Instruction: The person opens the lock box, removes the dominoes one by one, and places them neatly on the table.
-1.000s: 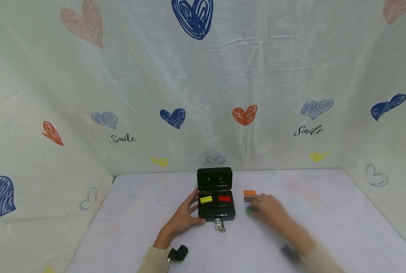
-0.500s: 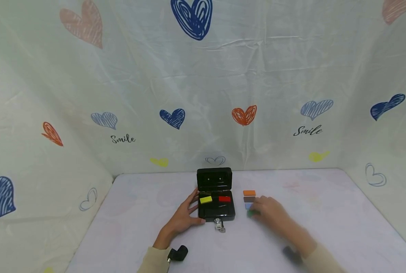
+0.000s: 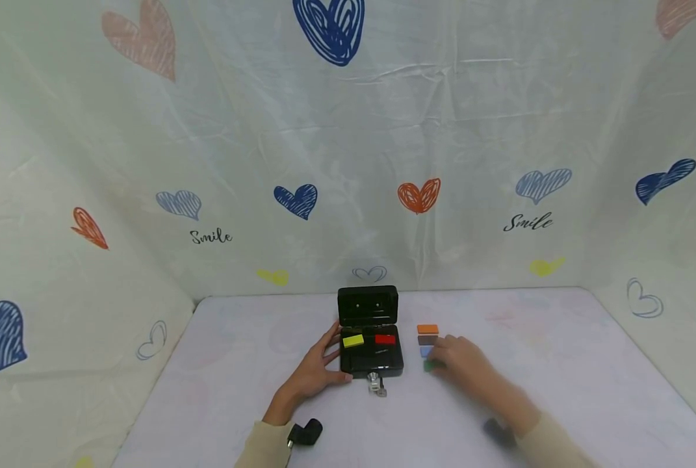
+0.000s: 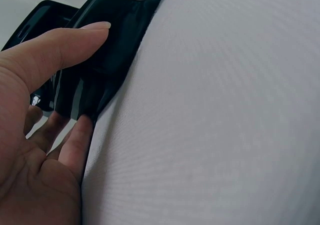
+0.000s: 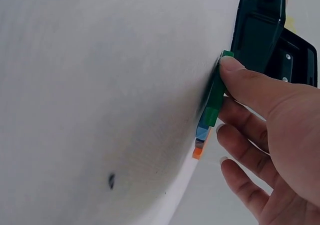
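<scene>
A black cash box (image 3: 373, 364) stands on the table with its lid (image 3: 368, 307) raised. A yellow block (image 3: 353, 341) and a red block (image 3: 385, 339) lie inside it. My left hand (image 3: 312, 372) holds the box at its left side, the thumb along the front face and the fingers on the side wall. To the right of the box my right hand (image 3: 461, 364) pinches a green block (image 5: 216, 92) between thumb and index finger, low over the table. Just beyond it lie a blue block (image 3: 425, 351), a brown block (image 3: 427, 340) and an orange block (image 3: 427, 329) in a row.
A metal lock with keys (image 3: 375, 385) sticks out at the front of the box. White table (image 3: 266, 325) surrounds it, backed by a curtain (image 3: 348, 143) printed with hearts. A black camera mount (image 3: 305, 433) sits at my left sleeve.
Since a second ago my right hand has shifted slightly nearer to me with the green block, showing more of the blue one. The left hand and the box stay put.
</scene>
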`<state>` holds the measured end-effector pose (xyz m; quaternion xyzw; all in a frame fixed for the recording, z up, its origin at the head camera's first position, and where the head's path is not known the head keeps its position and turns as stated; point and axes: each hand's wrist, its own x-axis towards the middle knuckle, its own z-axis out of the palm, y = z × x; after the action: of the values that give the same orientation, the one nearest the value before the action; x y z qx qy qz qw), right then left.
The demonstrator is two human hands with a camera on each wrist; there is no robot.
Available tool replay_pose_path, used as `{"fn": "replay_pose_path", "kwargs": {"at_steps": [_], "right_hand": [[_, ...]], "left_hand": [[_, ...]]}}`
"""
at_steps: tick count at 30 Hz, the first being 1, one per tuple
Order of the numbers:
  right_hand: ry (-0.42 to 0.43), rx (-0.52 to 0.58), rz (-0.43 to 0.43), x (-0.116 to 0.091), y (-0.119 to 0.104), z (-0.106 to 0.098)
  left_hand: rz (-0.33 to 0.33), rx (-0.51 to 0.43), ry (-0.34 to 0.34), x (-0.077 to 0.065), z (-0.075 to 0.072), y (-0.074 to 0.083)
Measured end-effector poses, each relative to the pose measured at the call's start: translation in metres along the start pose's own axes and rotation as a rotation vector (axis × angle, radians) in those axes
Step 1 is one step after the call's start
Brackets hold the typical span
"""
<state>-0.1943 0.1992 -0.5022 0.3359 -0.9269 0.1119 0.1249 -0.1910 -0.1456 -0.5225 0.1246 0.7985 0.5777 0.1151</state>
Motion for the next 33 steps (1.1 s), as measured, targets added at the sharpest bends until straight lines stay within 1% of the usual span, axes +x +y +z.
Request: {"fn": "replay_pose_path", "kwargs": {"at_steps": [7, 12, 15, 20, 24, 29, 33], "right_hand": [[-0.032, -0.004, 0.019, 0.001, 0.000, -0.001], [-0.034, -0.010, 0.013, 0.001, -0.002, -0.003], [-0.019, -0.008, 0.001, 0.001, -0.003, -0.005], [0.035, -0.015, -0.035, 0.004, -0.005, -0.007], [0.044, -0.030, -0.041, 0.007, -0.008, -0.009], [0.049, -0.032, -0.051, 0.015, -0.014, -0.011], [0.084, -0.016, -0.081, 0.025, -0.021, -0.010]], "left_hand": [[-0.003, -0.003, 0.005, 0.000, 0.000, 0.001], [-0.008, -0.009, 0.004, 0.000, 0.001, 0.000], [-0.013, -0.013, 0.001, -0.001, 0.001, 0.000], [-0.009, -0.019, 0.000, -0.001, 0.000, 0.000], [-0.006, -0.025, -0.001, 0.000, 0.000, -0.001], [0.001, -0.027, -0.001, 0.000, 0.000, -0.001], [0.007, -0.025, 0.002, 0.000, 0.000, 0.000]]}}
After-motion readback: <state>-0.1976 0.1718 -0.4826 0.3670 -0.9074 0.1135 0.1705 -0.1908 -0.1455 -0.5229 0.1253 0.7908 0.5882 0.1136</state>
